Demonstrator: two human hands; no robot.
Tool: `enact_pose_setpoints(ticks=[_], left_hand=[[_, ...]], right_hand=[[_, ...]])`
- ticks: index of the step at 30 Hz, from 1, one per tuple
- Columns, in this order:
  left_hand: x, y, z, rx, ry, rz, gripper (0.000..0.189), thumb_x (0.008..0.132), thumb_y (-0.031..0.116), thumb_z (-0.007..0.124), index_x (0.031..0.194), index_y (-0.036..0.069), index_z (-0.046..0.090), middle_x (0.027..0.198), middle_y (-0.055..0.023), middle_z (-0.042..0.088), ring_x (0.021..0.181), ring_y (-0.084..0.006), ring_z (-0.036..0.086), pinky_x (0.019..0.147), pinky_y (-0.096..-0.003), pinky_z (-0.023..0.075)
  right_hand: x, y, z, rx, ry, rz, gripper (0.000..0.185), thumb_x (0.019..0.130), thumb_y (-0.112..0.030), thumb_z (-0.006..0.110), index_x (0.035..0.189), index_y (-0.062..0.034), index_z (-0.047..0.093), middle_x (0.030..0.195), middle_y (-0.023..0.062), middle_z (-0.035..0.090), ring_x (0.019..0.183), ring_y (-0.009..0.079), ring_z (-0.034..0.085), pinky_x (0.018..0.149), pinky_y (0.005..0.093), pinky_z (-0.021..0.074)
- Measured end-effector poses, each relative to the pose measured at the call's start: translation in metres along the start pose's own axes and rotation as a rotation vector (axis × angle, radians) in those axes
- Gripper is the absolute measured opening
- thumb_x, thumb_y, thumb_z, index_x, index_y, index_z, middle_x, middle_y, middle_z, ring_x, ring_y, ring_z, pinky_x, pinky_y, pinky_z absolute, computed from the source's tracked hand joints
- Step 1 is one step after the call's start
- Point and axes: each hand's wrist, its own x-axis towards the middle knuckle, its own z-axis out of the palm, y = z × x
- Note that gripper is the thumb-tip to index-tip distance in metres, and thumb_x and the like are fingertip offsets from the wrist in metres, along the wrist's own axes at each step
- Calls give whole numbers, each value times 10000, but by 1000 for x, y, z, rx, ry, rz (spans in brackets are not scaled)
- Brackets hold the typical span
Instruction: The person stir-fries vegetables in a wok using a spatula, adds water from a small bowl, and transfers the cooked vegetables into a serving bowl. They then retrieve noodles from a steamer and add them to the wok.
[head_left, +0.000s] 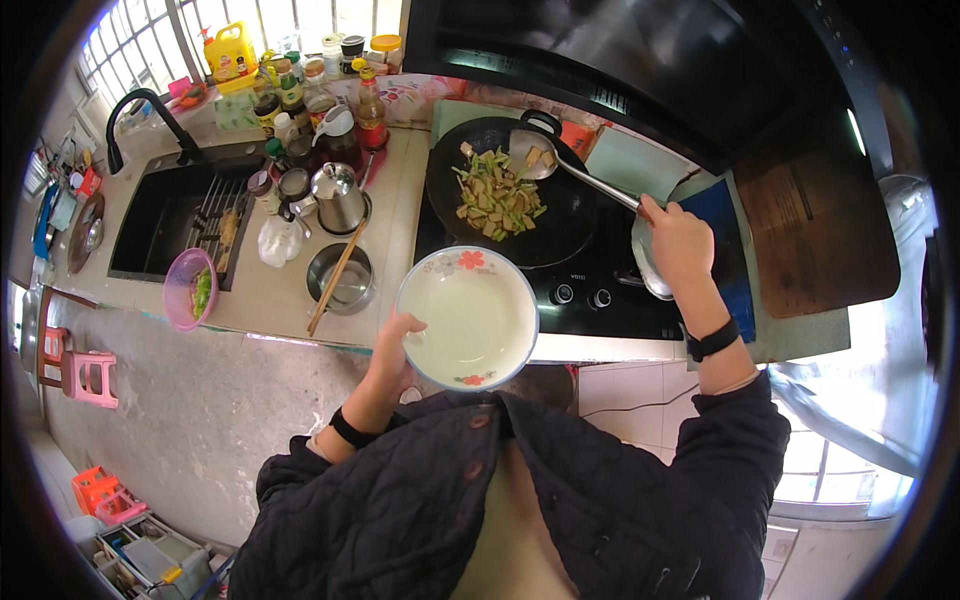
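My left hand (391, 349) grips the left rim of a white plate (469, 322) with red and grey flowers near its edge; nothing lies on it. In my right hand (679, 244) is the long handle of a metal wok spatula (611, 186). The spatula's blade is inside a black wok (559, 214), toward its far right side, and carries a few tan slices. Heaped in the wok is a cooked mix of sliced tan pieces and green stalks (496, 196). The plate is in front of the wok, at the near edge of the gas stove (585, 315).
Left of the stove stand a metal pot (349, 289) with chopsticks (337, 277) across it, a steel pitcher (337, 199) and several seasoning bottles (370, 112). A pink basket (190, 289) sits by the black sink (161, 217). A range hood (570, 67) overhangs the stove's back.
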Motion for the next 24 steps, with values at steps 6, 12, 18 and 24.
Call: enact_pose_setpoints(ticks=[6, 12, 18, 24], left_hand=[[1, 5, -2, 12, -9, -40, 547, 801, 77, 496, 1333, -39, 446, 1229, -206, 561, 1081, -306, 601, 925, -402, 527], [2, -2, -14, 81, 54, -14, 536, 793, 141, 509, 1256, -129, 515, 1172, -234, 625, 1050, -340, 640, 947, -403, 511], [-10, 8, -9, 71, 90, 70, 553, 783, 139, 512, 1263, -135, 509, 1195, -242, 624, 1083, -345, 628, 973, -408, 499], [-30, 19, 20, 130, 168, 210, 462, 806, 130, 496, 1199, -105, 561, 1151, -189, 650, 1046, -287, 641, 941, -363, 489]], right_hand=[[-24, -12, 53, 480, -226, 231, 324, 819, -263, 745, 1121, -149, 714, 939, 118, 733, 813, 281, 705, 661, 403, 527], [-54, -23, 121, 1764, -641, 712, 447, 988, -370, 607, 1262, -18, 644, 880, 82, 698, 743, 154, 684, 544, 240, 514], [-109, -62, 214, 1561, -501, 802, 611, 934, -498, 634, 1259, 18, 588, 1086, 202, 690, 936, 275, 709, 758, 363, 588], [-119, -142, 261, 864, -134, 525, 492, 774, -309, 832, 1094, -10, 607, 1015, 218, 666, 997, 380, 647, 860, 452, 530]])
